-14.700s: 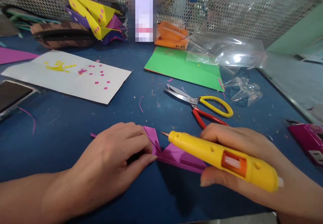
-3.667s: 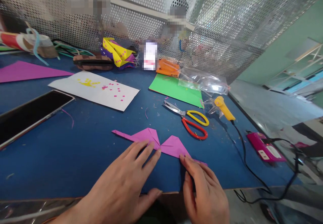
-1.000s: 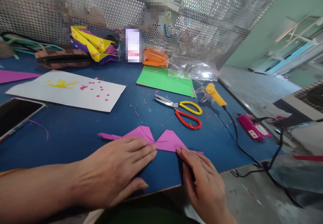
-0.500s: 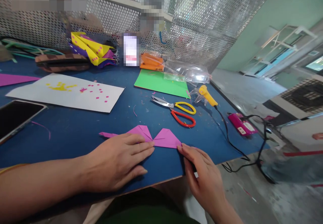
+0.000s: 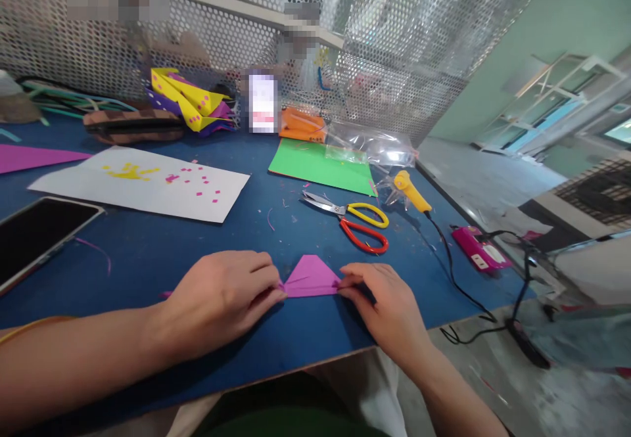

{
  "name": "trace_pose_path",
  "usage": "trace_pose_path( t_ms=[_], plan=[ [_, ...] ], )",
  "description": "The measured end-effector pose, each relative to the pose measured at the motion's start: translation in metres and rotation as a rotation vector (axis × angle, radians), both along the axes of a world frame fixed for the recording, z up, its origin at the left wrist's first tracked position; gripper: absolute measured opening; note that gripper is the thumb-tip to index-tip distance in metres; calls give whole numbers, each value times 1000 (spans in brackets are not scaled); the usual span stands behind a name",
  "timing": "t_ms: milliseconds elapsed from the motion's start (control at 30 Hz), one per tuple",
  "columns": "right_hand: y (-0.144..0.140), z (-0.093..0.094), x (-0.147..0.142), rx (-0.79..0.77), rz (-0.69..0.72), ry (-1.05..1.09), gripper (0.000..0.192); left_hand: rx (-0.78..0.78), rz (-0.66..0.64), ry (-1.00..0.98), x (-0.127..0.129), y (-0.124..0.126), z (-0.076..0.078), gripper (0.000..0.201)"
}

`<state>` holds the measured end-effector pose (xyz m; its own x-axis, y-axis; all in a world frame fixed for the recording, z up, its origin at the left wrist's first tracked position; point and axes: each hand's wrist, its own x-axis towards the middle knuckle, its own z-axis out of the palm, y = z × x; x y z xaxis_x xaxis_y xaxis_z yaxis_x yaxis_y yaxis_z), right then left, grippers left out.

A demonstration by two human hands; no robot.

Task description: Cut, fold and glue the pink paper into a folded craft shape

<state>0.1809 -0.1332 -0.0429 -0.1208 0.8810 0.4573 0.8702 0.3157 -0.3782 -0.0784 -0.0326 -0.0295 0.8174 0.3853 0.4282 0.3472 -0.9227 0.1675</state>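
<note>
A folded purple-pink paper (image 5: 313, 277) lies near the front edge of the blue table, with one peaked flap showing between my hands. My left hand (image 5: 229, 302) pinches it at the fold left of that flap and covers most of its left half; only a small tip sticks out beyond the wrist. At the flap's right corner, the thumb and fingers of my right hand (image 5: 384, 299) are closed on the paper. Just beyond the paper lie scissors (image 5: 345, 217) with one yellow and one red handle, blades pointing left.
White paper (image 5: 142, 194) carries small yellow and pink pieces, beside a dark phone (image 5: 44, 233). Behind are green sheets (image 5: 320, 167), a yellow glue gun (image 5: 411, 190) with a cord, and a folded yellow-purple paper piece (image 5: 192, 102). A pink power strip (image 5: 478, 250) sits at the right edge.
My left hand has gone from lying flat on the paper to pinching it, hiding the left flap. My right fingers have closed on the right corner. The view has shifted slightly.
</note>
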Motion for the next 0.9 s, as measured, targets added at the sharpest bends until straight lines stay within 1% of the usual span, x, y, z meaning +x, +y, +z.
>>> trace_pose_path(
  t_ms=[100,167,200,267,300,333,367,400,433,467,500,567,633,700,800,900],
  plan=[
    [11,3,-18,-61,87,16,16,53,68,30,-2,-2,7,38],
    [16,7,-26,-74,136,-8,12,79,42,21,-1,-3,10,33],
    [19,10,-27,-63,153,-30,11,66,16,14,-1,-3,10,29],
    [29,17,-16,1,134,-94,13,13,-44,9,1,-4,8,22],
    [36,21,-3,44,84,-135,15,-11,-68,10,2,-3,6,20],
    [46,26,13,90,-25,-183,16,-27,-82,8,2,-3,4,19],
    [57,31,33,129,-173,-225,19,-36,-91,3,3,-2,3,20],
    [69,36,56,133,-334,-268,24,-43,-93,-3,4,-1,1,20],
    [82,40,79,98,-485,-318,29,-49,-91,-12,4,0,0,22],
    [95,43,101,43,-603,-357,30,-56,-87,-18,5,1,0,22],
    [107,44,122,6,-642,-362,29,-62,-84,-24,5,2,0,23],
    [126,42,153,-58,-664,-357,20,-76,-86,-25,5,2,0,24],
    [138,36,171,-104,-661,-348,11,-96,-90,-23,5,2,0,24],
    [142,28,178,-111,-663,-338,8,-125,-95,-22,4,2,0,24],
    [140,21,178,-82,-669,-325,13,-169,-95,-28,4,2,-1,23],
    [135,26,173,-49,-676,-297,23,-188,-88,-27,4,3,-2,23]
  ],
)
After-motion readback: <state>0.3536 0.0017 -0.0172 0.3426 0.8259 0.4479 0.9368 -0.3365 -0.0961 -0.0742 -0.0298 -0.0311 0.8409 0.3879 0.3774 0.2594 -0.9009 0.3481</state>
